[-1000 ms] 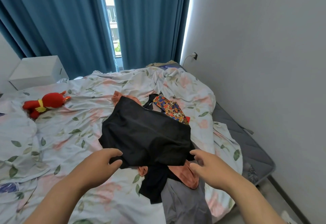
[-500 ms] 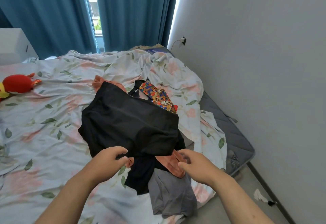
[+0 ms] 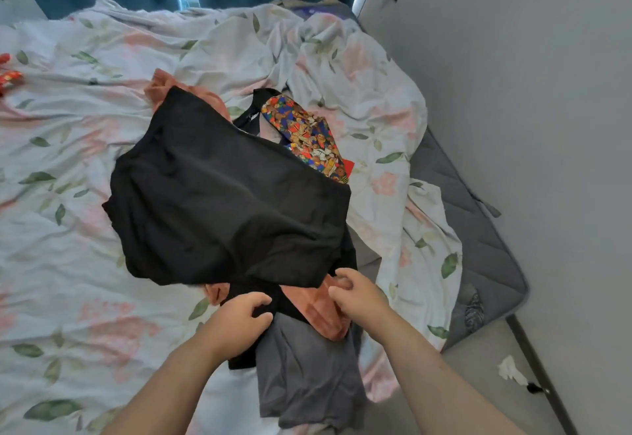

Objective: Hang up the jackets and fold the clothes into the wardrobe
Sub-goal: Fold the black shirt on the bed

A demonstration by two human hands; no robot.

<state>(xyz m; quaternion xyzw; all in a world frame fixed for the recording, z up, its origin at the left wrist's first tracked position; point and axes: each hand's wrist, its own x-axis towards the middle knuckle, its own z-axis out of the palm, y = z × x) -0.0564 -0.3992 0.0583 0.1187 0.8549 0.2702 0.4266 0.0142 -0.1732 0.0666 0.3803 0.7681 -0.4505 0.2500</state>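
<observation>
– Clothes heap [image 3: 301, 366] at the bed's [image 3: 85, 126] near right edge: hands?
– Left hand [image 3: 239, 321] grip closed on black cloth [image 3: 287, 301] under the black top [image 3: 225, 195]; right hand [image 3: 355, 294] curled at its hem, catch unclear. Lift one layer only, so the rest won't drag off.

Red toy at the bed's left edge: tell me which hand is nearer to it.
Left. The left hand grips black cloth, down and right of the red toy; the right hand sits further right, at the orange cloth.
</observation>
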